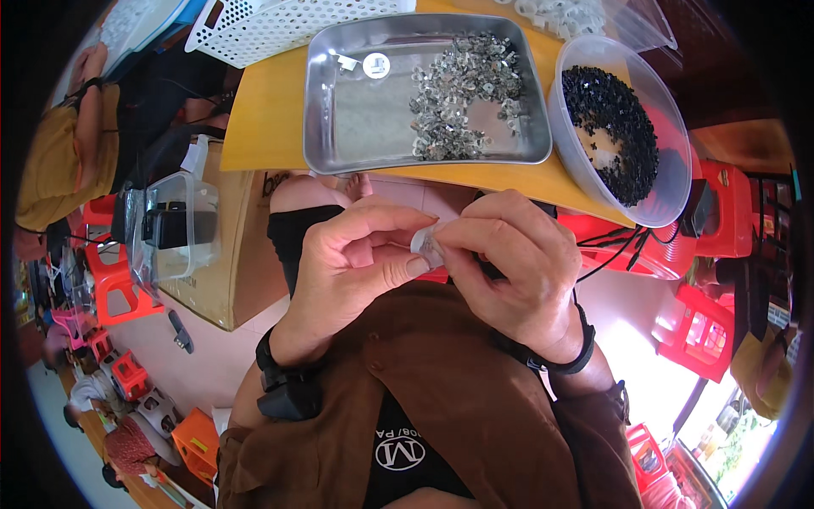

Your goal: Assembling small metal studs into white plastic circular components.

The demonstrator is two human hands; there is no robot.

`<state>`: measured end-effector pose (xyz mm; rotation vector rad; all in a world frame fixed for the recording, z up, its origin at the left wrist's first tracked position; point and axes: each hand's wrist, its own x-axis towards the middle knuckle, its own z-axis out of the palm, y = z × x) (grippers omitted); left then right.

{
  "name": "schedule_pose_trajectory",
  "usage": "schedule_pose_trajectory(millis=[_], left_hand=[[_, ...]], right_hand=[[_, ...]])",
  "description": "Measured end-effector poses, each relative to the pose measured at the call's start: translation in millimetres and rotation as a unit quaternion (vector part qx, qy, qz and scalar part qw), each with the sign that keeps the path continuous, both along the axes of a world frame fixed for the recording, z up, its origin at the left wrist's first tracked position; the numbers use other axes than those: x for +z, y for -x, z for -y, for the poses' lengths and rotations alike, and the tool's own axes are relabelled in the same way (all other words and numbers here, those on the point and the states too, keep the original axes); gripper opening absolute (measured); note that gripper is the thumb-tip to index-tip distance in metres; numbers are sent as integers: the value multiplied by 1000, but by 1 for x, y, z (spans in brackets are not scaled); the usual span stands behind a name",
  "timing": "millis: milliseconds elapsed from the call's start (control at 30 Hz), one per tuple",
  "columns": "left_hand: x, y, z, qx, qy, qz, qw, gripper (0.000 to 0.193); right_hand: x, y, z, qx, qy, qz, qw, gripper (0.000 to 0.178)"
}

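My left hand (pixel 352 259) pinches a small round white plastic part (pixel 426 245) between thumb and fingertips, in front of my chest. Against its right side press the closed fingertips of my right hand (pixel 513 259); whatever they grip is hidden. Just beyond my hands, a steel tray (pixel 356 127) rests on the yellow table, with many small shiny metal pieces (pixel 466 93) heaped in its right part. At its upper left lie a white round part (pixel 376 65) and a smaller white piece (pixel 346 63). Right of it, a clear tub (pixel 674 161) contains small black pieces (pixel 615 119).
A white perforated basket (pixel 288 30) stands behind the tray. Clear plastic parts (pixel 560 15) lie at the far right. Black cables (pixel 632 246) hang below the tub near red stools (pixel 725 208). A cardboard box (pixel 242 254) stands at left; other people sit farther off.
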<state>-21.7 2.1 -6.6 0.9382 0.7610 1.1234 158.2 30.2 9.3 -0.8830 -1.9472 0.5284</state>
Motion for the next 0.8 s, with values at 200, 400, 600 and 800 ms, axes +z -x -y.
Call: schedule_pose_trajectory(millis=[200,400,600,800], left_hand=[[1,-2,0,18,1,-34,999,32],[-6,5,1,69,-13,-44,997,32],[-3,-2,1,84,-11,-15,996,24],[-3,0,1,105,-11,-60,993,21]], right_hand=[[-1,-1,1,-7,1,20,1000,21],[-8,-11,8,39,-123,220,967,43],[-10,-8,16,58,-125,260,956,54],[-12,-8,15,92,-100,300,944,59]])
